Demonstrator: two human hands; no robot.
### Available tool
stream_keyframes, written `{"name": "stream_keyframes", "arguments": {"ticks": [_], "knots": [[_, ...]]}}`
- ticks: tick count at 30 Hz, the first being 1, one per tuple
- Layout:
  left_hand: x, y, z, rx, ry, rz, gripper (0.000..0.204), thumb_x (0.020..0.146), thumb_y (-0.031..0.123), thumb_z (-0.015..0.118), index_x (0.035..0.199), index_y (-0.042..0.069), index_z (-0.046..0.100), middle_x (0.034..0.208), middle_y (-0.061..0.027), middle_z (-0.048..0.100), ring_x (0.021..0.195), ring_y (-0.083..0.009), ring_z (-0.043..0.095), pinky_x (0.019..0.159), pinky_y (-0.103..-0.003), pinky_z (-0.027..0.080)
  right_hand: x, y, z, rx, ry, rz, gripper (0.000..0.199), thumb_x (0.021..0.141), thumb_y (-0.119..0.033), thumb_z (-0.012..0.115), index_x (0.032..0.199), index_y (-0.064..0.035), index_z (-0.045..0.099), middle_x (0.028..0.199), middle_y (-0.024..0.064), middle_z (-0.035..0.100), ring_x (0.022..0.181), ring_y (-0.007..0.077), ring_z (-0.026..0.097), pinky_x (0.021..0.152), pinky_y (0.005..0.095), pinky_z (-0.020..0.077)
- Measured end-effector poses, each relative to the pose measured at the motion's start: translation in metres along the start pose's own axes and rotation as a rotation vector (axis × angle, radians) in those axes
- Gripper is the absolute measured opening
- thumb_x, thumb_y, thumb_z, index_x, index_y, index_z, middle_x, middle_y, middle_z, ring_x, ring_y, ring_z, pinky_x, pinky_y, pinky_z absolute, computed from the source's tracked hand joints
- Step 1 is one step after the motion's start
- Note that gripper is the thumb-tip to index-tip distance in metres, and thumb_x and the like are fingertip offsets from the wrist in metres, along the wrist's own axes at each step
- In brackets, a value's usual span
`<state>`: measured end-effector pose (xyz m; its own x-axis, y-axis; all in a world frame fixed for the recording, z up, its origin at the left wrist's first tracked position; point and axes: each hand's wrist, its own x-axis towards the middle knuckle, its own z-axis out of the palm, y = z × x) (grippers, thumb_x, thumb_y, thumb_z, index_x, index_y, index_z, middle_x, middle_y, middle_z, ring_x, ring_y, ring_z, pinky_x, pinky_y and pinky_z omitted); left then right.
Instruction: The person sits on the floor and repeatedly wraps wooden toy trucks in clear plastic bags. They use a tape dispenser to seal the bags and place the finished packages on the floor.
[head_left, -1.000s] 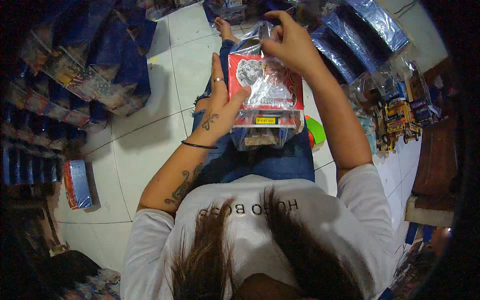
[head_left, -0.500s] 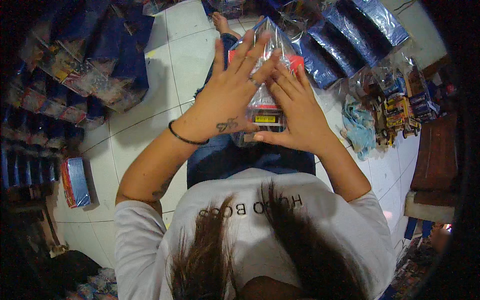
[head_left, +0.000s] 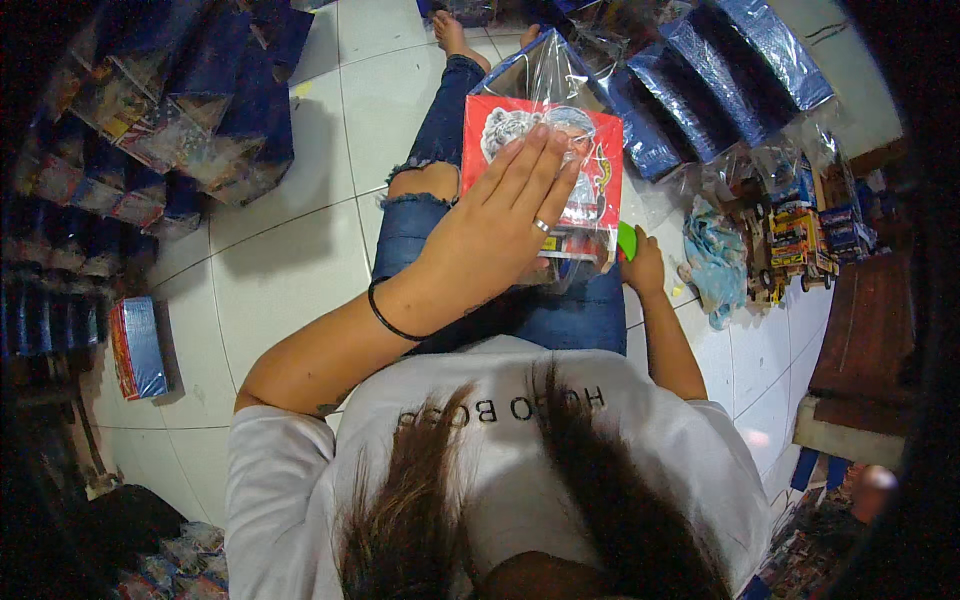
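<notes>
The left hand [head_left: 505, 215] now lies flat and open, fingers together, on the front of the red-carded toy package [head_left: 560, 165] in its clear plastic bag, which rests on the person's lap across the denim-clad thighs. Half a second ago both hands were pressed on that package together; now the right hand [head_left: 643, 268] has come off it and dropped to the right side of the lap, where it closes around a small bright green object [head_left: 627, 240] whose kind I cannot make out. So the two hands are apart: one spread and pressing, not gripping, the other curled on the green thing beside the package's lower right corner. A second ago the package was held up by both hands at its edges; it now sits lower and steadier, pinned against the leg. As I judge it, the flat palm is smoothing or holding down the bag's plastic while the free hand fetches a tool for closing it, which suggests the bagging of this item is near its end rather than its start. Around the lap, the white tiled floor [head_left: 290, 270] carries blue-wrapped packs [head_left: 690, 100] ahead and to the right, more bagged toys [head_left: 800, 235] at the right, and stacked packs [head_left: 180, 110] to the left.
</notes>
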<state>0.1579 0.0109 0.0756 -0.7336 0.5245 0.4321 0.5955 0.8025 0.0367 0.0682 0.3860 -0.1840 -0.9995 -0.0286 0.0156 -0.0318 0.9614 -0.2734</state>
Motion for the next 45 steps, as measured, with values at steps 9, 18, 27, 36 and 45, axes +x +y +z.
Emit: {"name": "stream_keyframes", "arguments": {"ticks": [9, 18, 27, 36, 45], "knots": [[0.0, -0.002, 0.009, 0.07, 0.144, 0.052, 0.086, 0.062, 0.033, 0.075, 0.133, -0.003, 0.042, 0.141, -0.0225, 0.04, 0.132, -0.0369, 0.037, 0.11, -0.045, 0.03, 0.012, -0.137, -0.251, 1.513, 0.302, 0.108, 0.05, 0.083, -0.014, 0.061, 0.13, -0.0016, 0.047, 0.125, 0.0121, 0.056, 0.111, 0.0236, 0.057, 0.092, 0.0363, 0.0484], [-0.007, 0.002, 0.018, 0.058, 0.242, -0.001, 0.074, 0.065, 0.024, 0.067, 0.133, 0.002, 0.046, 0.136, -0.018, 0.046, 0.124, -0.0335, 0.045, 0.108, -0.044, 0.034, 0.0, -0.409, -0.352, -0.058, -0.299, -1.499, 0.03, 0.077, -0.021, 0.065, 0.099, -0.0007, 0.067, 0.104, 0.0151, 0.059, 0.088, 0.0294, 0.061, 0.075, 0.0418, 0.0509], [-0.003, -0.007, 0.029, 0.101, 0.215, 0.02, 0.078, 0.071, 0.022, 0.066, 0.138, 0.0, 0.033, 0.141, -0.022, 0.039, 0.132, -0.0369, 0.038, 0.109, -0.045, 0.032, 0.015, -0.368, -0.36, -0.505, -0.229, -1.45, 0.034, 0.077, -0.019, 0.064, 0.104, 0.0003, 0.063, 0.106, 0.0161, 0.058, 0.093, 0.0306, 0.061, 0.077, 0.0417, 0.05], [-0.001, -0.007, 0.021, 0.045, 0.286, 0.09, 0.053, 0.08, 0.018, 0.052, 0.126, -0.007, 0.046, 0.129, -0.0246, 0.049, 0.125, -0.0365, 0.045, 0.108, -0.044, 0.033, -0.008, -0.265, -0.373, -0.218, 0.05, -1.161, 0.038, 0.077, -0.018, 0.064, 0.11, 0.0001, 0.06, 0.108, 0.0156, 0.058, 0.097, 0.0299, 0.06, 0.081, 0.0409, 0.0489], [-0.002, -0.003, 0.03, 0.041, 0.213, 0.024, 0.091, 0.06, 0.029, 0.075, 0.136, -0.002, 0.035, 0.141, -0.0211, 0.037, 0.133, -0.0362, 0.036, 0.11, -0.043, 0.031, -0.001, -0.427, -0.36, -0.658, -0.396, -1.409, 0.043, 0.076, -0.017, 0.064, 0.115, -0.0001, 0.057, 0.11, 0.0151, 0.057, 0.1, 0.0292, 0.059, 0.084, 0.0402, 0.0478]]}}
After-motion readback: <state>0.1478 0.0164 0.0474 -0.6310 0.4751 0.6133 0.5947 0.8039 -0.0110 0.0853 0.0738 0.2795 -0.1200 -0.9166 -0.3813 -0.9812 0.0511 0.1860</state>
